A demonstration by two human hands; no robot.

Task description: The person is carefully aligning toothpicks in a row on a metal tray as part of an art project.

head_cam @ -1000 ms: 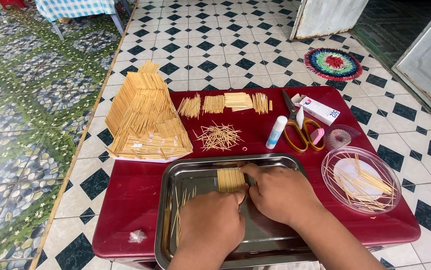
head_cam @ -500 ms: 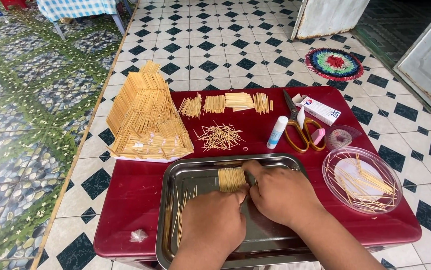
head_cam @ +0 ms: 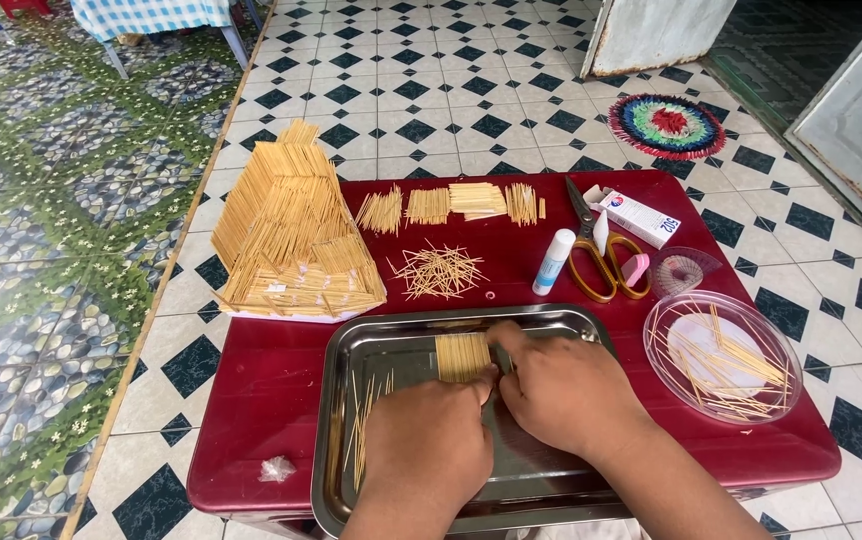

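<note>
**Both hands on a flat panel of sticks in the steel tray**

I look down on my 2 hands working inside the shiny rectangular stainless-steel tray (head_cam: 351, 350), which sits on the near half of the low dark-red table (head_cam: 271, 370). Between the hands lies the small flat panel of pale wooden sticks laid side by side (head_cam: 462, 356), resting on the tray floor toward its far edge. My left hand (head_cam: 429, 450) comes at it from the near side, fingers curled narrow, knuckles up, fingertips touching the panel's near edge. My right hand (head_cam: 561, 392) presses in from the right, fingers close together, the tips at the panel's right side and top corner (I cannot tell whether either hand pinches it or only pushes).

A few loose thin sticks (head_cam: 366, 420) lie along the tray's left side. Beyond the tray, a scattered heap of short sticks (head_cam: 438, 271) lies on the table, and behind it 4 small stick bundles in a row (head_cam: 456, 203). On the left stands the tall roof-shaped model built of sticks (head_cam: 291, 240). To the right are a white glue tube with a blue cap (head_cam: 553, 262), yellow-handled scissors (head_cam: 601, 255), a small white carton (head_cam: 639, 216), and a clear round plastic dish holding sticks (head_cam: 721, 355).
</note>
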